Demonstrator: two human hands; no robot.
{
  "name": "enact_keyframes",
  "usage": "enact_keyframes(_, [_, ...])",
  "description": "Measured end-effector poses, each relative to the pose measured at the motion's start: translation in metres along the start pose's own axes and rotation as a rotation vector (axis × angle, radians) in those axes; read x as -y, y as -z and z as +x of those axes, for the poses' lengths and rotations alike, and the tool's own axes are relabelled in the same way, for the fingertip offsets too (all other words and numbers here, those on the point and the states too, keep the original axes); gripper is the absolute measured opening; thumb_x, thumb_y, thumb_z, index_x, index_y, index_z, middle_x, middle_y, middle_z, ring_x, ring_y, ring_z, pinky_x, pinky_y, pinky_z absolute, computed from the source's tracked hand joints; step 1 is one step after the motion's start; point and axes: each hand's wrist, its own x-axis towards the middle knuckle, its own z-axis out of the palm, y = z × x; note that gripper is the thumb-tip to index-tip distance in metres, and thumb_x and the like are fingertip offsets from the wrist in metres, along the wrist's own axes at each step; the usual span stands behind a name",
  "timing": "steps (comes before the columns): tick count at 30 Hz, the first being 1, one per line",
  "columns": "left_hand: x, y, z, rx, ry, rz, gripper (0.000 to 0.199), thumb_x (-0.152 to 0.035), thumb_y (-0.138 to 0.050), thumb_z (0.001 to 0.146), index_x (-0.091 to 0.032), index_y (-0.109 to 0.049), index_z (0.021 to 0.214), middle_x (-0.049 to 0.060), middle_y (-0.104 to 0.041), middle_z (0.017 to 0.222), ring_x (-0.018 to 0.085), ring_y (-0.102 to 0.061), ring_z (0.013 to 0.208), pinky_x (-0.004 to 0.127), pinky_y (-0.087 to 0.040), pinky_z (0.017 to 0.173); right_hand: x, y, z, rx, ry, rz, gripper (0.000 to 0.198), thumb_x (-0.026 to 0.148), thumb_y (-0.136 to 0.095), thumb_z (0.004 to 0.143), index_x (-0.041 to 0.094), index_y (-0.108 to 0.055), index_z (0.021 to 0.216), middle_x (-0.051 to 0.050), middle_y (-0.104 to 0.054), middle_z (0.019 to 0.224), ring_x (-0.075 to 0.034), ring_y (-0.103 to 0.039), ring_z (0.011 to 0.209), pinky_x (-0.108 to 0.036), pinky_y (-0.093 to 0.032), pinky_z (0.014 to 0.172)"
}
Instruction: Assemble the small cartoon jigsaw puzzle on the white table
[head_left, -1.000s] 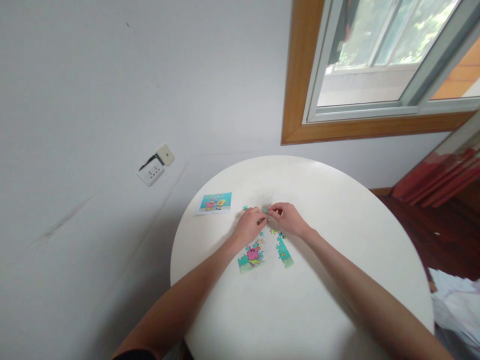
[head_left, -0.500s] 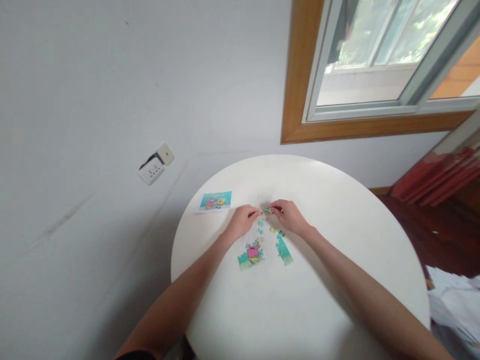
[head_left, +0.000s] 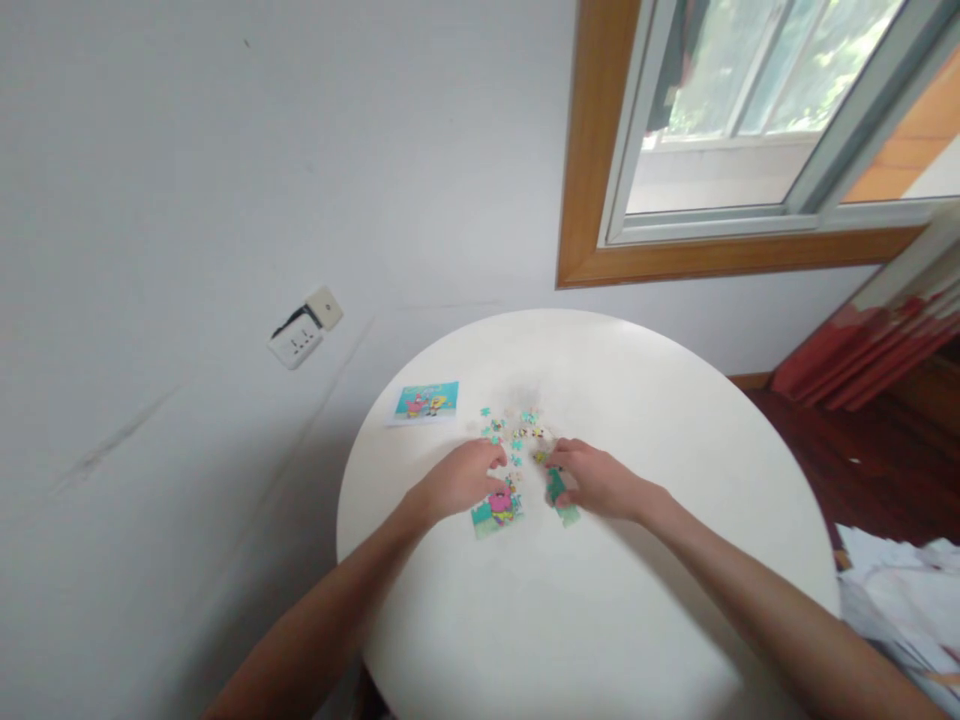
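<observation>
Soft daylight, looks like it's from the window [head_left: 735,170] up and right of the table [head_left: 600,620], with greenery [head_left: 847,90] outside kinda blown out. Faint sheen on the table's far rim, murky shadow on the wall [head_left: 187,200] to its left. The puzzle pieces [head_left: 517,445] on it are mushy, forearms [head_left: 720,560] stretched toward its near side.

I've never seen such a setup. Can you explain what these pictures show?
There is no machine here: a person works bare-handed, filmed by one camera worn on the head, looking forward and down. On the round white table lie loose jigsaw pieces, a joined section with a pink figure, a green strip and a picture card. The left hand is close to the joined section, thumb and fingers apart, nothing visible between them. The right hand is over the strip; I can't tell whether it grips it.
</observation>
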Motion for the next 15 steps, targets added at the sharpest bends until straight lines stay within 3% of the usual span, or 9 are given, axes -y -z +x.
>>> enact_keyframes(5, [-0.004, -0.013, -0.008, -0.041, 0.029, -0.012, 0.016, -0.022, -0.070, 0.078, -0.017, -0.071, 0.093, 0.007, -0.069, 0.095, 0.024, -0.064, 0.089, 0.030, -0.046, 0.078, 0.003, -0.015, -0.009, -0.002, 0.002, -0.047, 0.038, 0.028, -0.082, 0.074, 0.021, -0.068, 0.108, -0.009, -0.062, 0.110, -0.026, -0.057, 0.103, -0.033, -0.045, 0.082])
enact_keyframes(11, [-0.004, -0.023, -0.026, -0.085, 0.035, -0.025, 0.047, -0.033, -0.083, 0.070, -0.018, -0.067, 0.112, 0.009, -0.063, 0.112, 0.029, -0.056, 0.111, 0.037, -0.043, 0.097, 0.015, -0.031, 0.003, -0.110, 0.197, -0.115, 0.025, 0.026, -0.057, 0.095, 0.023, -0.067, 0.118, -0.010, -0.057, 0.116, -0.023, -0.051, 0.108, -0.035, -0.043, 0.093])
enact_keyframes(15, [-0.008, -0.029, -0.042, -0.093, 0.059, -0.058, 0.046, -0.030, -0.084, 0.070, -0.019, -0.066, 0.111, 0.007, -0.060, 0.115, 0.029, -0.053, 0.113, 0.038, -0.041, 0.100, 0.016, -0.040, 0.011, -0.169, 0.158, -0.206, 0.023, 0.029, -0.055, 0.096, 0.021, -0.067, 0.114, -0.013, -0.055, 0.120, -0.026, -0.047, 0.111, -0.039, -0.043, 0.092])
